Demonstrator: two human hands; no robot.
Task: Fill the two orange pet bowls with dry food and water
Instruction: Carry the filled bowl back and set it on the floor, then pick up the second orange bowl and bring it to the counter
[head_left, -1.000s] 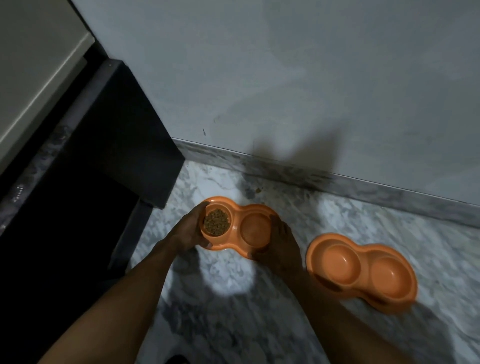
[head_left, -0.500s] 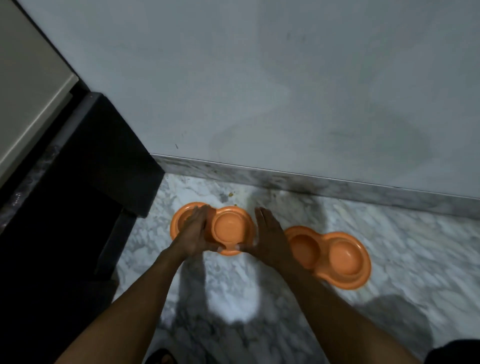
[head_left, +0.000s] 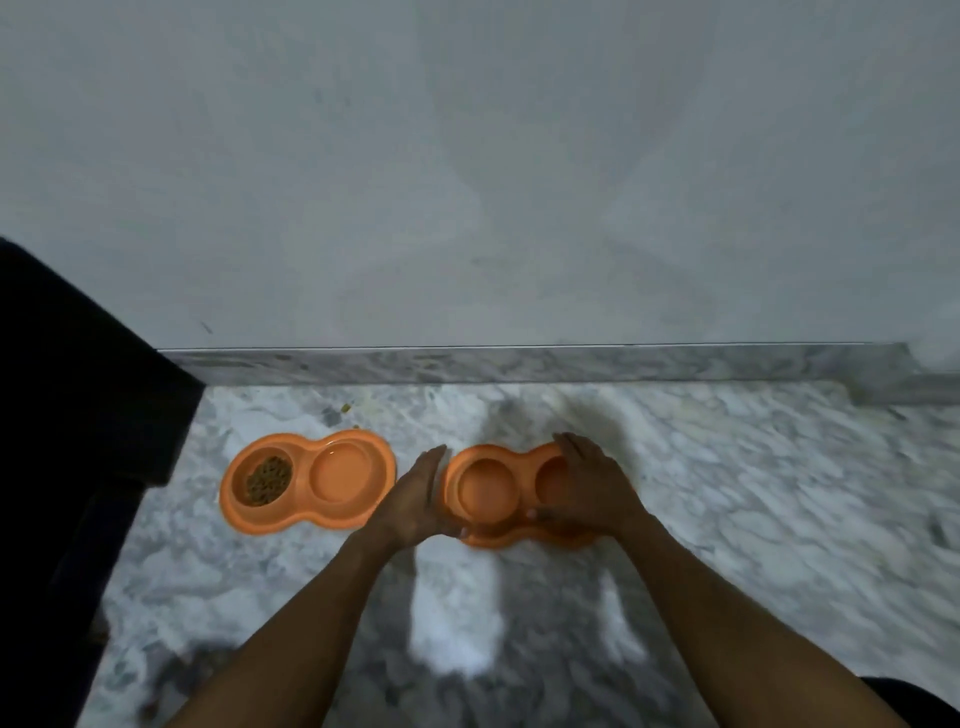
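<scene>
You are starting on the empty orange double bowl, which sits on the marble floor between your hands. Your left hand stands on edge, fingers straight against its left end. Your right hand lies flat over its right well, thumb at the near rim. Neither hand grips. Just left of your left fingers, the other double bowl holds kibble. Next, I judge, you need a firm two-sided hold to lift the empty one level.
</scene>
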